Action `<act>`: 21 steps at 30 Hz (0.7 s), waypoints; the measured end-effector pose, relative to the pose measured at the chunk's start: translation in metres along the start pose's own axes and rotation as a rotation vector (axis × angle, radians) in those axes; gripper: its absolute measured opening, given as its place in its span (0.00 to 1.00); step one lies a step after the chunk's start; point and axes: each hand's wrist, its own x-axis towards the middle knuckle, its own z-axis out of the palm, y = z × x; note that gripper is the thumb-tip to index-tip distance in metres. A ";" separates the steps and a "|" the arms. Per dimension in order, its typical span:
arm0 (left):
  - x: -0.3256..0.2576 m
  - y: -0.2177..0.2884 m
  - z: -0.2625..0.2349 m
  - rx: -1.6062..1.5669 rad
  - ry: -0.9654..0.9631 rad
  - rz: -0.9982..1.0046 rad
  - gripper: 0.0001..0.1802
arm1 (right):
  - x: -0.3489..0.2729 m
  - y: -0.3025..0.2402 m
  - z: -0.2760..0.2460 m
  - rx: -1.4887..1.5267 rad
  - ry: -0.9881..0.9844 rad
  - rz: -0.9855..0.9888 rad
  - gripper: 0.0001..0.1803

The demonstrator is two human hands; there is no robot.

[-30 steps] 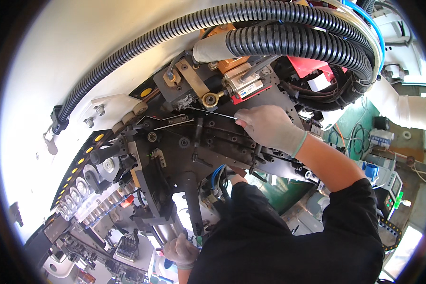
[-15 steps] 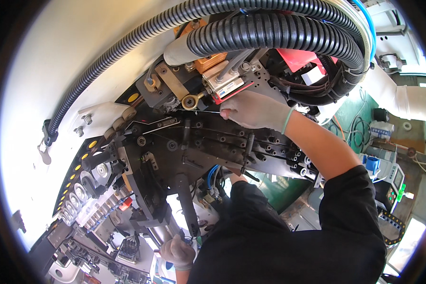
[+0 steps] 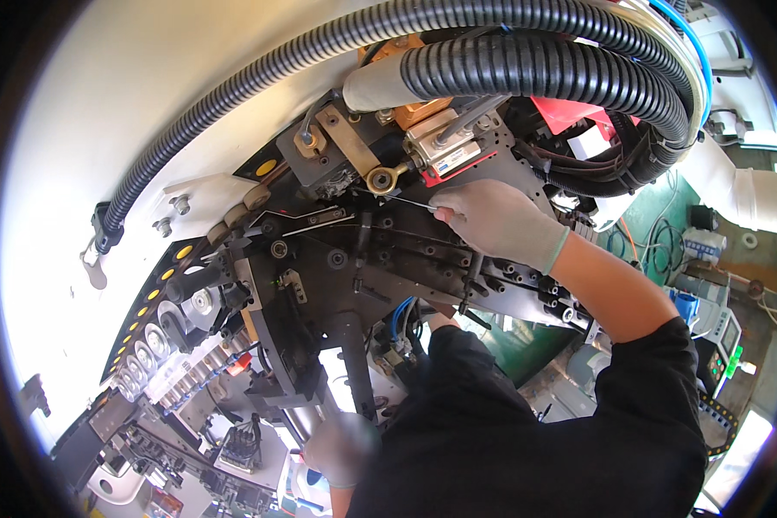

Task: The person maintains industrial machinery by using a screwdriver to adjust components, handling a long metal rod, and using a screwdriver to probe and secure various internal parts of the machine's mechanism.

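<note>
My gloved right hand (image 3: 501, 223) is closed, pinching the end of a thin metal rod (image 3: 413, 203) whose kind I cannot make out. From the fingertips it slants up-left to just below a brass-coloured rod end (image 3: 382, 180); contact there is unclear. The rod end joins a small pneumatic cylinder (image 3: 445, 147) just above my hand. Beneath my wrist lies a black machine plate (image 3: 406, 250) with several holes and bolts. At the lower left, my gloved left hand (image 3: 330, 453) is beside a shiny metal column (image 3: 298, 421). Its fingers are smeared, so any hold stays hidden.
Thick black corrugated hoses (image 3: 535, 73) arch over the work area. A black post (image 3: 350, 358) stands below the plate. Several rollers (image 3: 151, 341) line the machine's left side. A control box (image 3: 721, 332) and loose cables (image 3: 660, 237) are at the right.
The whole view has shifted rightward. The thin rod, level before, now slants with its far end higher, and shows a shorter length. My left hand has become blurred.
</note>
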 end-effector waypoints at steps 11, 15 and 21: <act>-0.001 0.002 0.008 0.107 0.043 -0.040 0.08 | 0.003 0.007 0.009 -0.033 -0.003 -0.075 0.17; 0.002 0.008 0.002 0.124 0.024 -0.124 0.10 | 0.003 0.008 0.019 -0.025 0.069 -0.091 0.18; 0.014 0.016 -0.016 0.095 -0.080 -0.062 0.09 | -0.001 0.009 0.021 0.016 0.104 -0.126 0.18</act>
